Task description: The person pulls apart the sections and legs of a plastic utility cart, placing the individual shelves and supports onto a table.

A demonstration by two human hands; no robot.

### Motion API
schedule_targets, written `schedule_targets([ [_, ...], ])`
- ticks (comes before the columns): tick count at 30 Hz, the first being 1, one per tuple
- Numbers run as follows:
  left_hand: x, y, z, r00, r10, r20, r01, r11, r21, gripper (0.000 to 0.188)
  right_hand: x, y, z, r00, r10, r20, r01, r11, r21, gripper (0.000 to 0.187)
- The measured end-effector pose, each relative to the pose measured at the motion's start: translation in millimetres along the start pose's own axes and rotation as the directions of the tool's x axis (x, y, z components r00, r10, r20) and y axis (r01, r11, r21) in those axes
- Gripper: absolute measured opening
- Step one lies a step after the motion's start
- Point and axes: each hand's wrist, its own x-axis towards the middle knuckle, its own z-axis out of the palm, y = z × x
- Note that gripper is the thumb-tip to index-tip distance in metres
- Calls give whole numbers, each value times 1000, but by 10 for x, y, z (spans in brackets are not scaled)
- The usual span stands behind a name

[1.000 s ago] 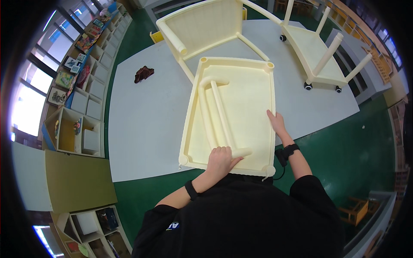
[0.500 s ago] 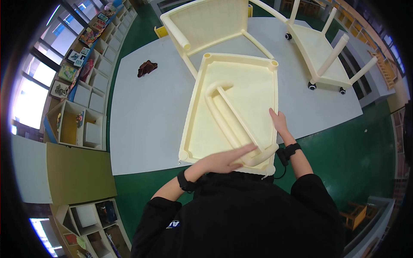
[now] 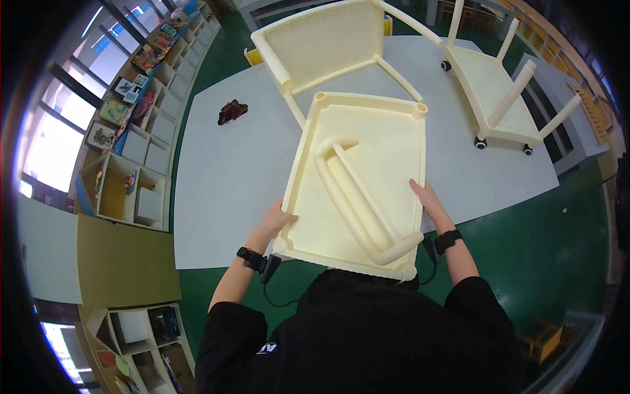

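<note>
Green floor [image 3: 564,223] surrounds a large pale grey tabletop [image 3: 216,184], and on its near edge lies a cream plastic tray-shaped panel [image 3: 380,164], open side up, its rim raised all round and small round sockets at its corners. Inside the panel a cream U-shaped tube piece [image 3: 354,197] rests diagonally, one end near the upper left of the panel, the other near its lower right corner. The left hand [image 3: 274,220] grips the panel's left rim near the bottom corner, fingers curled over the edge. The right hand [image 3: 430,200] lies against the right rim, fingers stretched along it and closed together; a full grasp cannot be told. Both wrists carry dark bands with small black units.

Beyond the panel, touching its far end, a cream chair frame [image 3: 328,43] lies on the tabletop. To the right, well apart, a second cream frame on small black castors [image 3: 499,85] lies tipped over. A crumpled brown cloth [image 3: 231,111] sits near the tabletop's left side. Open shelves [image 3: 125,131] with books and toys line the left wall beside bright windows.
</note>
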Motion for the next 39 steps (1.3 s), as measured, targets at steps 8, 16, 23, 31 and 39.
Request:
schedule_targets([
  [8, -52, -182, -34, 989, -139, 58, 147, 972, -181, 72, -17, -130, 11, 996, 6, 88, -11, 999, 50, 42],
  [16, -455, -354, 45, 991, -117, 62, 130, 950, -283, 90, 35, -204, 116, 986, 10, 166, -12, 1000, 11, 44],
  [23, -1022, -513, 148, 981, -140, -136, 78, 921, -381, 91, 118, -433, 426, 956, -4, 292, 27, 997, -75, 47],
  [31, -1724, -627, 22, 907, -206, -367, -24, 845, -535, 89, 250, -498, 1228, 830, 35, 556, 15, 996, -86, 52],
  [39, -1981, -946, -549, 861, -190, -472, -79, 867, -492, 88, 400, -319, 2185, 747, 72, 661, -6, 995, -102, 50],
])
